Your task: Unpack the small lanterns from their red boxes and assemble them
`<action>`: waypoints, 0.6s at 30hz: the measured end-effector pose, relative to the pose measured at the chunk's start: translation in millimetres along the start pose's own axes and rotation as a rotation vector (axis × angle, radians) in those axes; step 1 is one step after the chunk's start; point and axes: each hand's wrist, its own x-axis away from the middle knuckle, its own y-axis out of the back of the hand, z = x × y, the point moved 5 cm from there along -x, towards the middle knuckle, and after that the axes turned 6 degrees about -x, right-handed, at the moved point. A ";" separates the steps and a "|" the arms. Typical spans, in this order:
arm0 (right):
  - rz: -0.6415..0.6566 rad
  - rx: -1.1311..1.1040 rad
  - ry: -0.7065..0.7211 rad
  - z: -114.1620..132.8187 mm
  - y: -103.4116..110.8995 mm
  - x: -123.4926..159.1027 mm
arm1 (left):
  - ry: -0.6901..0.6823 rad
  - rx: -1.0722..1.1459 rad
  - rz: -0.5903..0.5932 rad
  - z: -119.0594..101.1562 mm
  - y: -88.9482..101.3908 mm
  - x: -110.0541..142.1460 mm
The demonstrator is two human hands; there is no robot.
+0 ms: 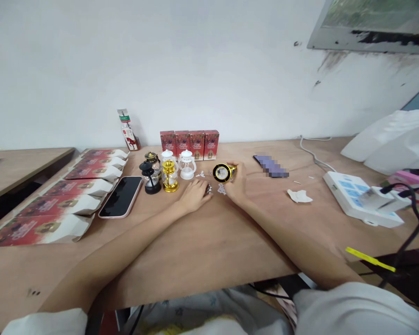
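Observation:
My right hand (236, 182) is closed around a small gold lantern (222, 172) lying on its side on the wooden table (209, 242). My left hand (195, 194) rests on the table with fingers curled over tiny silvery parts (220, 189); what they pinch I cannot make out. Just left stand several small lanterns: a gold one (169, 177), a black one (150, 178), two white ones (187, 164) and a dark one behind.
Red boxes (190, 144) line the wall. Flattened red-and-white cartons (70, 195) fan out at left beside a pink-cased phone (121, 197). A second phone (270, 166), a crumpled tissue (299, 196), a white power strip (359, 197) with cables and a small bottle (128, 131) are also present.

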 end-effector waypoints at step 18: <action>0.087 0.284 0.271 20.9 -6.4 -8.7 | -0.473 0.095 -0.560 -36.5 39.5 47.7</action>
